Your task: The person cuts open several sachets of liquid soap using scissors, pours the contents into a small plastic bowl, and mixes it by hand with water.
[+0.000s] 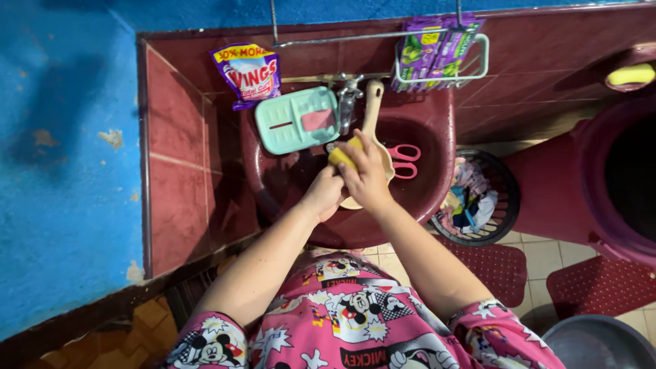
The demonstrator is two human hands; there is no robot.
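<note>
Sponge point(339, 156), yellow, pressed against a pale wooden board point(374, 116) over the maroon sink point(437, 184).
Head view: both forearms reach forward, wrists meeting; right hand point(369, 174) curls closed around the sponge, left hand point(322, 193) grips beneath it, just beside pink scissors point(404, 160) and a mint soap tray point(297, 119).

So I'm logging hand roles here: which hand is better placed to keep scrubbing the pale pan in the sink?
Probably the right hand: it lies on the pale pan with the yellow sponge at its fingertips. The left hand sits lower, at the pan's near edge, seemingly steadying it.
</note>
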